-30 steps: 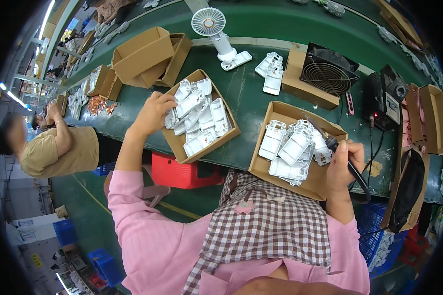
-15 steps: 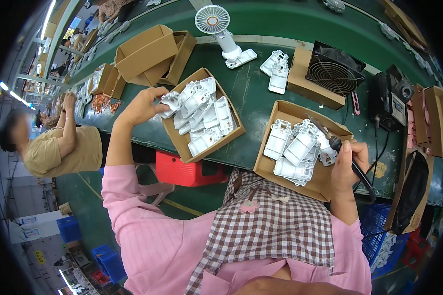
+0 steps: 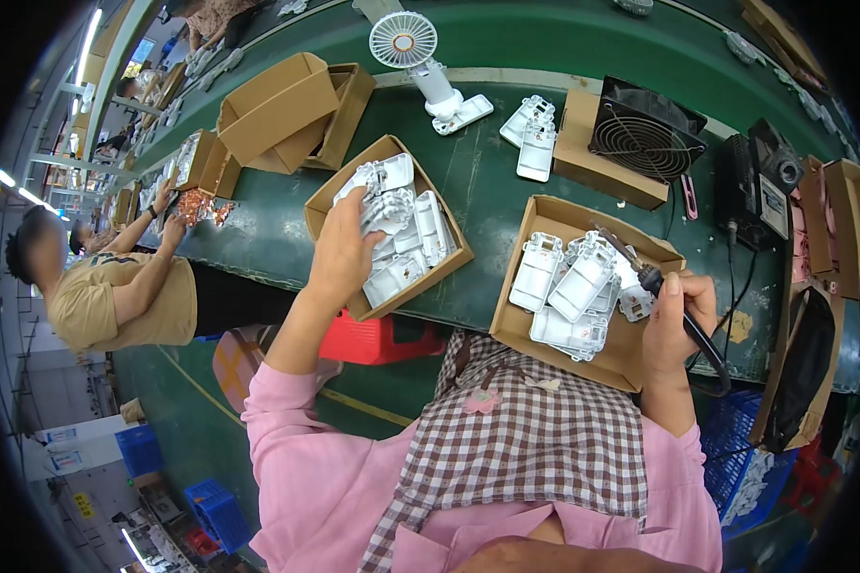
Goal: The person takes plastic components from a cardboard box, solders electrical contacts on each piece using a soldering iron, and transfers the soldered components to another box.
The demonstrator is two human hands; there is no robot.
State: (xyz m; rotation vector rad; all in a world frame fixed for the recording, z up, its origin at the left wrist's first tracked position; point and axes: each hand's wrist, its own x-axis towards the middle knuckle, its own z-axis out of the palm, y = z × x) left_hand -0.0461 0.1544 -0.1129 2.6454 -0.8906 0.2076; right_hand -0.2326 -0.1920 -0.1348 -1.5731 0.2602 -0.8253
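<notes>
My left hand (image 3: 339, 250) is over the left cardboard box (image 3: 452, 265), its thumb and fingers closed on a white plastic housing (image 3: 384, 212). Beneath and around that piece lie several more white housings (image 3: 397, 275) in a loose pile. At the right, my right hand (image 3: 680, 315) grips a soldering iron (image 3: 653, 279) by its dark handle. The iron's metal tip slants up to the left, over the right cardboard box (image 3: 535, 212). In that box rest several white housings (image 3: 583, 286), some overlapping, with small metal contacts on them.
A white handheld fan (image 3: 419, 59) stands at the back. White housings (image 3: 537, 143) lie near a black fan with a round grille (image 3: 646, 134). A black soldering station (image 3: 760, 191) is at right. Empty cartons (image 3: 282, 110) are stacked back left. A co-worker (image 3: 129, 291) works at far left.
My left hand has moved right and inward from the left box's outer edge, over the pile. My right hand keeps the iron in place. The co-worker's arms have lowered toward the bench.
</notes>
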